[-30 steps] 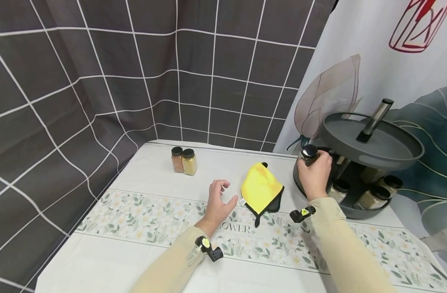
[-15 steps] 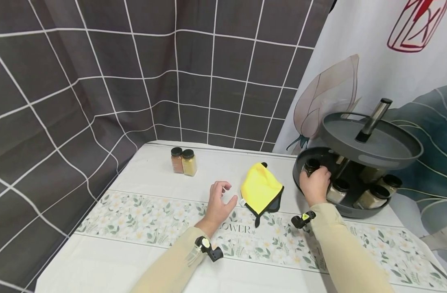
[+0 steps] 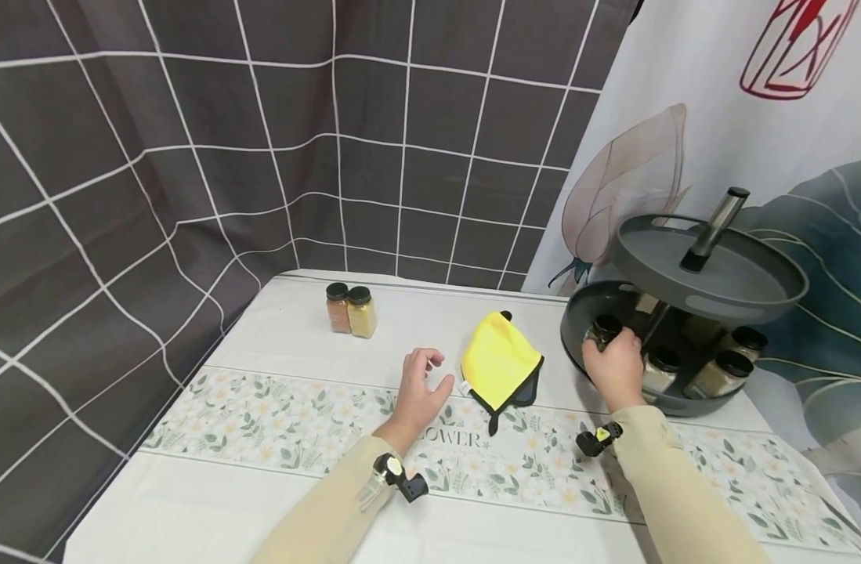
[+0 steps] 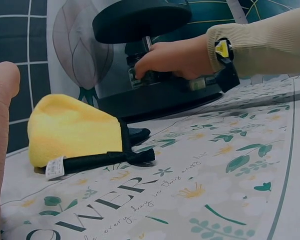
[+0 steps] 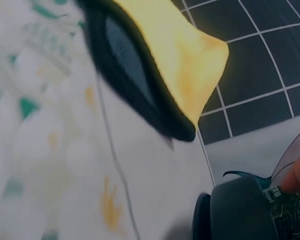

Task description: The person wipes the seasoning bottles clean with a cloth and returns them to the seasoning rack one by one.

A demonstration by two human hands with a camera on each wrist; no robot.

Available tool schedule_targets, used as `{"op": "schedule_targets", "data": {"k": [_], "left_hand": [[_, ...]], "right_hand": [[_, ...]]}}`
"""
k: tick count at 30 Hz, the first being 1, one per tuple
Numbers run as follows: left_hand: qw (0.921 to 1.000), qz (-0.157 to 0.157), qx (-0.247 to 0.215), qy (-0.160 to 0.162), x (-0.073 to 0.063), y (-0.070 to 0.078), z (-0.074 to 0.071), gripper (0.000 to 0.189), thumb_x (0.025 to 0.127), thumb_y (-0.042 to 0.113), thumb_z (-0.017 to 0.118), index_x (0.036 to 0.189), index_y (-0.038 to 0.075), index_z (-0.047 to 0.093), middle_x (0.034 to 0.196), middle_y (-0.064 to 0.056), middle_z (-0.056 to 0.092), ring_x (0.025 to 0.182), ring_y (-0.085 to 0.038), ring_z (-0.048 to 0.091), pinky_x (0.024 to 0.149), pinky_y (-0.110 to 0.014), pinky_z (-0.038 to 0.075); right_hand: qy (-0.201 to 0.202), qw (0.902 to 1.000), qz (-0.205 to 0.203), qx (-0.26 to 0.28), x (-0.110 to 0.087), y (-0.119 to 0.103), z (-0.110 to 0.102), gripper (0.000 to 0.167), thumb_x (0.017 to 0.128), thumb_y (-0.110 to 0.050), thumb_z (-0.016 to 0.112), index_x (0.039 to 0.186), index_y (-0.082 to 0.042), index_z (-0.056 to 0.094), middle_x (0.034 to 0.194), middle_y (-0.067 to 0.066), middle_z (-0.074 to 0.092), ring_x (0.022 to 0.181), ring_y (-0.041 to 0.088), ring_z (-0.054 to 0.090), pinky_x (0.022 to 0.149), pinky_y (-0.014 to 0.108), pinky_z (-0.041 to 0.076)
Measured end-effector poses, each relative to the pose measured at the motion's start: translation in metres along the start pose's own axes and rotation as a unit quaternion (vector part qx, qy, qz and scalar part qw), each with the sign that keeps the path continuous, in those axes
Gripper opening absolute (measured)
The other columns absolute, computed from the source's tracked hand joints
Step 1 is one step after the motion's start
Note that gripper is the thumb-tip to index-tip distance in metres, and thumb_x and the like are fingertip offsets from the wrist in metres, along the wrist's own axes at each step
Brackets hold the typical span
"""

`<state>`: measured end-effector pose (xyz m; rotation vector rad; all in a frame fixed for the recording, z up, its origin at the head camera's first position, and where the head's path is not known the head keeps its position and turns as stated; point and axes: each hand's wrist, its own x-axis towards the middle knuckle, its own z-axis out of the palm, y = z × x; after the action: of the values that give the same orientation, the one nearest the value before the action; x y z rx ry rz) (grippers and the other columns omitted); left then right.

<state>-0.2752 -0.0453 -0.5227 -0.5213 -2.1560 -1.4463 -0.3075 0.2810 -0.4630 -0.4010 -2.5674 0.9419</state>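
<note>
My right hand (image 3: 616, 370) grips a small spice jar (image 3: 603, 330) with a black lid, inside the lower tier of a dark grey two-tier turntable rack (image 3: 578, 313). Part of the jar's dark green printed label (image 5: 284, 207) shows beside a finger in the right wrist view. White-filled jars (image 3: 660, 368) stand just right of that hand on the same tier. My left hand (image 3: 420, 395) hovers over the tablecloth with its fingers loosely bent, holding nothing. Between the hands lies a folded yellow cloth (image 3: 501, 359) with black edging.
Two black-lidded jars, one orange-brown (image 3: 338, 309) and one yellow (image 3: 362, 313), stand together at the back left. The rack's upper tray (image 3: 747, 274) overhangs the lower tier, with a metal post (image 3: 721, 223) rising through it. A dark gridded curtain (image 3: 374, 180) hangs behind the table.
My right hand has lowered the jar from the rim of the lower tier down into it, then shifted slightly right. The left hand stays in place.
</note>
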Motion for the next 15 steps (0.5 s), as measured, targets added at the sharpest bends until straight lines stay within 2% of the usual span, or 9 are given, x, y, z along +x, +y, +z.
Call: {"op": "schedule_targets", "data": {"k": [6, 13, 15], "left_hand": [[1.0, 0.002, -0.006, 0.0, 0.0, 0.002, 0.0, 0.031, 0.083, 0.009, 0.066, 0.111, 0.003, 0.053, 0.105, -0.011, 0.055, 0.1, -0.029, 0.049, 0.085, -0.039, 0.045], [0.9998, -0.016, -0.015, -0.003, 0.001, 0.002, -0.001, 0.03, 0.083, 0.009, 0.067, 0.11, 0.004, 0.055, 0.104, -0.011, 0.055, 0.098, -0.03, 0.049, 0.083, -0.039, 0.044], [0.9996, -0.023, -0.016, -0.006, 0.001, 0.001, 0.0, 0.03, 0.083, 0.01, 0.067, 0.109, 0.005, 0.055, 0.104, -0.01, 0.056, 0.098, -0.028, 0.049, 0.083, -0.038, 0.044]], "right_hand": [[-0.045, 0.999, 0.001, -0.002, -0.01, 0.015, -0.019, 0.075, 0.099, -0.032, 0.049, 0.153, 0.011, 0.021, 0.146, 0.041, 0.034, 0.128, 0.059, 0.038, 0.105, 0.07, 0.033], [-0.054, 0.9973, -0.047, 0.011, -0.012, 0.032, -0.038, 0.06, 0.099, -0.025, 0.048, 0.144, 0.013, 0.036, 0.132, 0.037, 0.047, 0.114, 0.054, 0.048, 0.092, 0.068, 0.042], [-0.056, 0.9967, -0.057, 0.01, -0.012, 0.036, -0.042, 0.06, 0.099, -0.023, 0.049, 0.144, 0.013, 0.036, 0.131, 0.038, 0.048, 0.113, 0.053, 0.049, 0.091, 0.068, 0.043]]}}
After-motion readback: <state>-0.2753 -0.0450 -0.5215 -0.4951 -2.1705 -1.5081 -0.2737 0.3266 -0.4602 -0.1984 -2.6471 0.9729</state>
